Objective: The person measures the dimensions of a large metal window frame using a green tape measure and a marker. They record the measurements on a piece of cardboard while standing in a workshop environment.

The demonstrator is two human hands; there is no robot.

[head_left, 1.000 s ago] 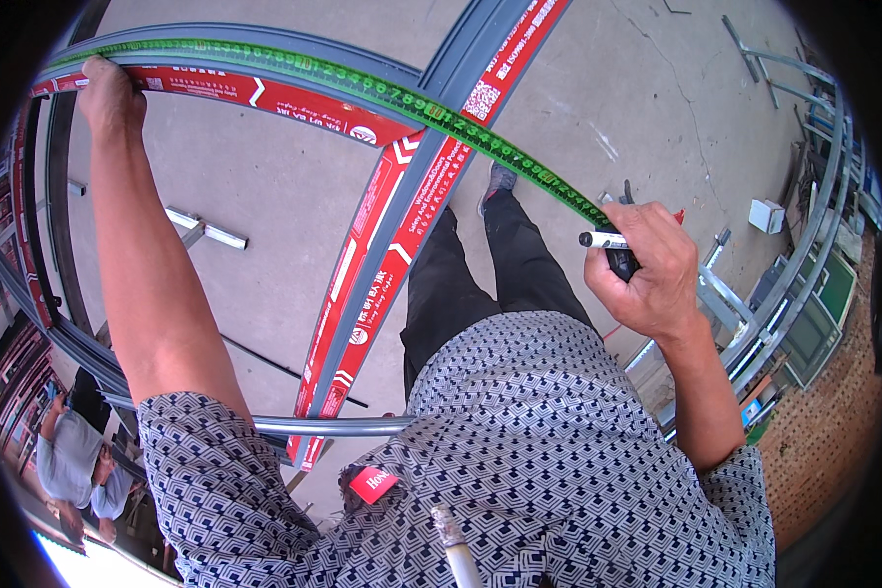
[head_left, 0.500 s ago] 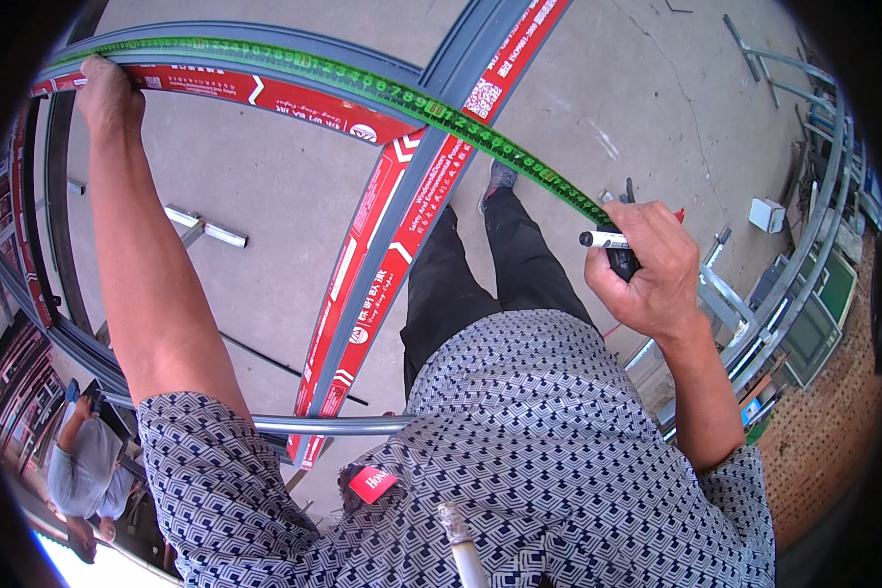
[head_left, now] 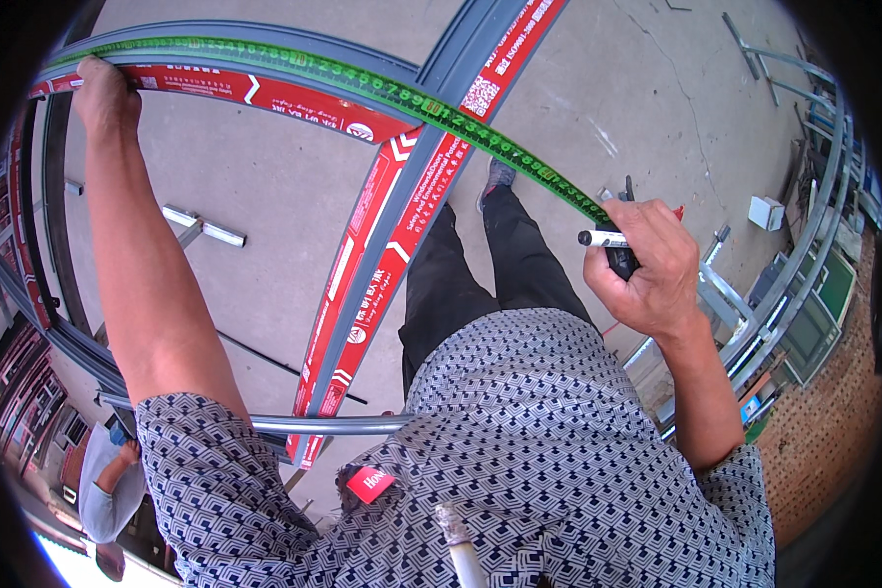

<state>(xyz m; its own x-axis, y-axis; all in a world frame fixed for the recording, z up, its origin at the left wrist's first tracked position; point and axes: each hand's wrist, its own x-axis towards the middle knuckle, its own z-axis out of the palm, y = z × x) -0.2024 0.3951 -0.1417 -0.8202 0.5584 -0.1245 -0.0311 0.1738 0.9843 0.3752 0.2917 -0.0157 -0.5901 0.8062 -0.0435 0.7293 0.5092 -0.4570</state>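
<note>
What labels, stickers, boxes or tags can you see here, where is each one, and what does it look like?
Film strip: along the curved top frame bar; long, red with white marks.
Second strip: down the middle bar; long, red, white arrows.
Code patch: high on the middle bar; square, black and white.
Tag: on the shirt; small, red.
Box: on the floor, right; small, white.

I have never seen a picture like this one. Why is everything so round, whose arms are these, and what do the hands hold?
A wide fisheye camera on the person's head looks down, so straight edges bend. Both arms are the person's own. The left hand presses one end of a green measuring tape onto a grey metal frame with red protective film. The right hand holds the tape's dark case and a marker with a white barrel. The tape stretches between the hands. Below lies a concrete floor; the person's dark trousers and patterned shirt show too.
</note>
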